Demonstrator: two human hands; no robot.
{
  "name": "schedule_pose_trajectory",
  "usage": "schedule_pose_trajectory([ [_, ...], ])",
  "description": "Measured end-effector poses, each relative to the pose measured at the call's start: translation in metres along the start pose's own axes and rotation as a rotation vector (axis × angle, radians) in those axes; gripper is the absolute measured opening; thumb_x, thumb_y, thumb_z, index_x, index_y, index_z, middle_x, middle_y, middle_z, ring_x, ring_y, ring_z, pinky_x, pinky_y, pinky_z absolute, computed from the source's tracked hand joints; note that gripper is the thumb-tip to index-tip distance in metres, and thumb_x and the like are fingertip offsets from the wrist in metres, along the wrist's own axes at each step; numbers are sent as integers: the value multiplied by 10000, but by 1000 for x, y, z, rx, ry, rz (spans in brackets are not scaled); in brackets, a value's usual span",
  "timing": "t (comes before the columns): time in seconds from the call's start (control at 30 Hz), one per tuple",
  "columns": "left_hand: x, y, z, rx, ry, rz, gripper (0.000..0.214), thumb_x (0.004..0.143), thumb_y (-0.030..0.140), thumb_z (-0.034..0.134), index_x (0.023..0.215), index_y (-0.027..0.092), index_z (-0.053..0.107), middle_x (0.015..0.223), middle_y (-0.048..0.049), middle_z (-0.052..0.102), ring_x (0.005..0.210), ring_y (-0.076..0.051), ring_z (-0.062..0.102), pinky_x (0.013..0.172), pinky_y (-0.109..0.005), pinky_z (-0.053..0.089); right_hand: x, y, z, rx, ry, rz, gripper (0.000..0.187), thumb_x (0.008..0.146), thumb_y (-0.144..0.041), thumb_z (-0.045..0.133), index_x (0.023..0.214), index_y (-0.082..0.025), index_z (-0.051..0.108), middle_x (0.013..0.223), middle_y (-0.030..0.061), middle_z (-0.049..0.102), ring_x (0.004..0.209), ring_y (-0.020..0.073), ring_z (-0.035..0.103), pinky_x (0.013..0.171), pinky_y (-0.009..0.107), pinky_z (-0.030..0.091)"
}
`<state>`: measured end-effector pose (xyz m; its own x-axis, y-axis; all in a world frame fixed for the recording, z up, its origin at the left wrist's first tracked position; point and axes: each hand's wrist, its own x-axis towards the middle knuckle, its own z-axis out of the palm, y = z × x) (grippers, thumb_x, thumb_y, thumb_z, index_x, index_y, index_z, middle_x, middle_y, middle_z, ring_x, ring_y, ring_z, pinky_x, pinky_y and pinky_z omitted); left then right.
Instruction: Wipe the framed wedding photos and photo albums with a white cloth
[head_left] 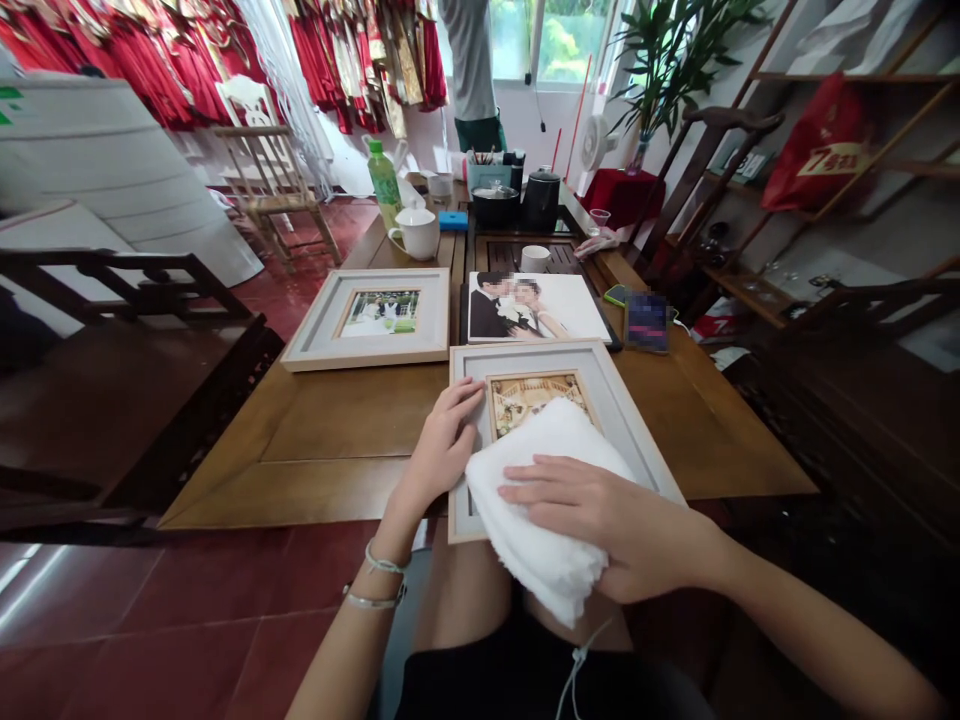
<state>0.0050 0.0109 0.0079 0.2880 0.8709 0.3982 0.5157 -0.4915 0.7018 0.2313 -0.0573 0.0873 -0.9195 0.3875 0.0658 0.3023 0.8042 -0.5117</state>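
Observation:
A framed photo [622,400] with a pale wooden frame lies flat at the near edge of the wooden table [352,420]. My left hand [442,445] rests on its left border, fingers flat and spread. My right hand [600,515] presses a folded white towel [540,500] onto the lower part of the frame's glass, thumb under the towel's hanging end. A second framed photo [373,317] lies further back on the left. An unframed photo print [532,305] lies behind the near frame.
A phone [646,321] lies right of the print. At the far end stand a white teapot [415,232], a green bottle [383,180], a white cup [535,258] and a dark kettle [541,200]. Dark wooden chairs [150,330] flank the table. A person [472,70] stands by the window.

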Motion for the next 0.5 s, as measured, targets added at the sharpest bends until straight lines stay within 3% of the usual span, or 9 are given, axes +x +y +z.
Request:
schedule_pose_trajectory([
  [0.1, 1, 0, -1, 5, -5, 22, 504, 799, 42, 397, 1236, 180, 607, 1334, -85, 575, 1349, -246, 413, 1149, -516, 321, -11, 2, -9, 44, -21, 51, 772, 571, -26, 484, 1332, -157, 500, 1397, 98, 524, 1360, 237, 381, 1150, 472, 264],
  [0.33, 3, 0, -4, 29, -32, 15, 486, 778, 32, 400, 1194, 139, 628, 1313, -97, 596, 1340, -251, 423, 1156, -510, 321, -72, 13, -15, -196, 80, 411, 796, 619, -30, 471, 1382, -257, 474, 1421, 33, 501, 1325, 267, 433, 1095, 478, 380],
  [0.5, 4, 0, -4, 19, -34, 21, 491, 772, 28, 406, 1190, 147, 634, 1304, -89, 606, 1338, -253, 428, 1155, -515, 324, -76, 11, -12, -311, 149, 437, 728, 622, -37, 459, 1329, -196, 526, 1358, 79, 563, 1288, 280, 476, 1081, 488, 401],
])
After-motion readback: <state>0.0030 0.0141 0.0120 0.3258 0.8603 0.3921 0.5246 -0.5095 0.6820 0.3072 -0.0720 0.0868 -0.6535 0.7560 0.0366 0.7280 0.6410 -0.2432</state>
